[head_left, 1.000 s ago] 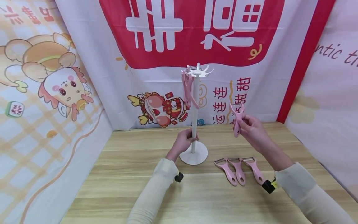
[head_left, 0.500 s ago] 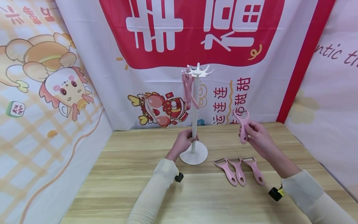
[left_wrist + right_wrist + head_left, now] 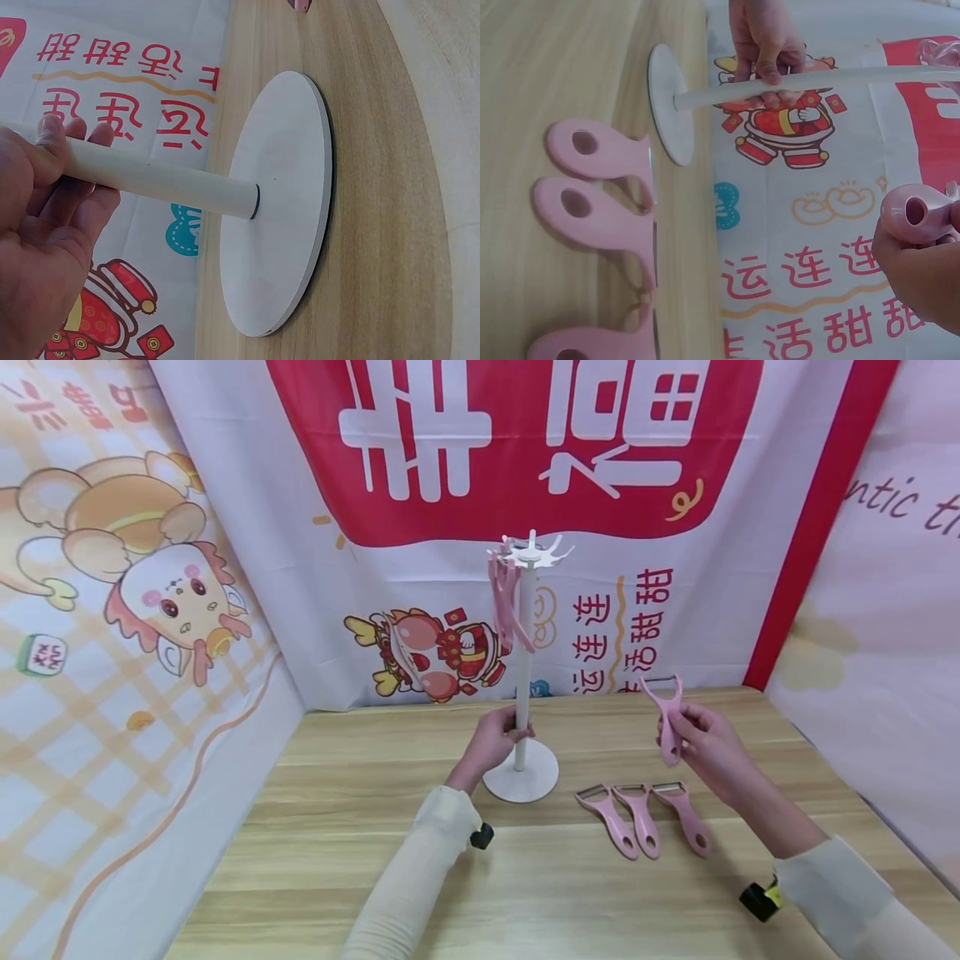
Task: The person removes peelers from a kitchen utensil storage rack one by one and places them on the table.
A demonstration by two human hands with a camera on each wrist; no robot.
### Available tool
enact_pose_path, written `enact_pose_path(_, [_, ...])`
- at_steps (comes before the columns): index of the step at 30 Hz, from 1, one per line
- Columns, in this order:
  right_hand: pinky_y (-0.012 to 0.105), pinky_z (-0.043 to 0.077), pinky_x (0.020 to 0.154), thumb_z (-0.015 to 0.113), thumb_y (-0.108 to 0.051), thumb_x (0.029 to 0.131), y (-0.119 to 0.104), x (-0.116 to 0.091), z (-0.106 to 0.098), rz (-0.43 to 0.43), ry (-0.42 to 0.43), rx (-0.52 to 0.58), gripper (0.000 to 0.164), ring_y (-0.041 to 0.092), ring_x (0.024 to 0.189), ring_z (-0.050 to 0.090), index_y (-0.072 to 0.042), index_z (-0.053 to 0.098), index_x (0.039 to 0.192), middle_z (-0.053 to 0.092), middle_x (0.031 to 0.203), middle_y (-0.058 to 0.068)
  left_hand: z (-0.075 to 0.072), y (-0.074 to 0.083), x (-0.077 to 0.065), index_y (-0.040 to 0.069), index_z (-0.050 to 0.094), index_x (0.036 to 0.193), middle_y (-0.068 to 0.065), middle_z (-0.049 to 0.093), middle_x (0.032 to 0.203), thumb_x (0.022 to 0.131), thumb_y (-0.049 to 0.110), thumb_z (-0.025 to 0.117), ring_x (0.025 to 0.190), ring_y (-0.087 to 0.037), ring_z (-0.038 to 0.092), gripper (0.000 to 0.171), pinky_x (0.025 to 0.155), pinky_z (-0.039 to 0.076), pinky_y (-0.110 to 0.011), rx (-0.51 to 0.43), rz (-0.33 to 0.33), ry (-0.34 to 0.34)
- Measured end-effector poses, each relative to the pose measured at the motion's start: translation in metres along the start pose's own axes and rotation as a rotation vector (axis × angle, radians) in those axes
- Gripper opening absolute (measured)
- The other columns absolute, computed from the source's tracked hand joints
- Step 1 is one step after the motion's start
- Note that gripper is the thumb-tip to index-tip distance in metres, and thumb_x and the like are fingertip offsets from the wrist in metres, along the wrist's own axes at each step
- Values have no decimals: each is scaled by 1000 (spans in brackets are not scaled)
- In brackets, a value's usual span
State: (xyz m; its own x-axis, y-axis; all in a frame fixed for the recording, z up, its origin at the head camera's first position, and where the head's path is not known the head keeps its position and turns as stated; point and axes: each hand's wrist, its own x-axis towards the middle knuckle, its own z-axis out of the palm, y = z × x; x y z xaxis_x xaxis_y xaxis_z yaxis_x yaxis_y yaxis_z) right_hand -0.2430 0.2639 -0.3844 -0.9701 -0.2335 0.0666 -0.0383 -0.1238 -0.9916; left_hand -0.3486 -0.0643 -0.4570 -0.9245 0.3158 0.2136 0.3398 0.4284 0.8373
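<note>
A white stand with a round base (image 3: pixel 534 785) and a crown of hooks (image 3: pixel 531 557) stands upright on the table. My left hand (image 3: pixel 495 739) grips its pole (image 3: pixel 172 184) low down, fingers and thumb wrapped round it. Several pink peelers (image 3: pixel 507 602) hang bunched on the left-hand hooks. My right hand (image 3: pixel 705 739) holds a pink peeler (image 3: pixel 670 727) by its handle, blade end up, in the air right of the stand. Its handle hole (image 3: pixel 916 211) faces the right wrist view. Three more pink peelers (image 3: pixel 637 821) lie side by side on the table, blade ends away from me.
The wooden table (image 3: pixel 360 827) reaches back to a white and red printed cloth (image 3: pixel 420 560). Printed cloths also hang at the left (image 3: pixel 135 610) and right (image 3: pixel 885 610) sides. The hooks on the crown's right side stick out bare.
My right hand has moved right and down, toward me, with the peeler in it. The left hand stays on the pole, and the stand and the other peelers have not moved.
</note>
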Motion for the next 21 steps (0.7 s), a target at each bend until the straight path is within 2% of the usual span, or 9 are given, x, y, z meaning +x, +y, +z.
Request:
enact_pose_path(8, [18, 57, 83, 52, -27, 104, 7, -9, -6, 29, 25, -62, 18, 8, 90, 60, -13, 55, 116, 62, 102, -3, 0, 0, -1, 9, 67, 99, -3, 73, 93, 95, 1, 62, 94, -17, 70, 10, 96, 58, -42, 2, -17, -5])
enact_pose_path(15, [17, 57, 86, 53, -21, 103, 14, -14, -12, 25, 26, -23, 14, 5, 92, 62, -15, 56, 115, 64, 100, -4, -2, 2, -2, 6, 67, 103, -3, 73, 94, 96, 2, 60, 96, -18, 70, 11, 99, 56, -43, -8, -37, -13])
enact_pose_path(21, [16, 57, 85, 56, -23, 102, 20, -20, -19, 66, 91, -80, 26, 4, 94, 64, -11, 48, 124, 65, 101, -7, 0, 2, -1, 7, 67, 103, -2, 73, 94, 97, 3, 60, 97, -17, 69, 10, 100, 55, -43, -4, -37, -11])
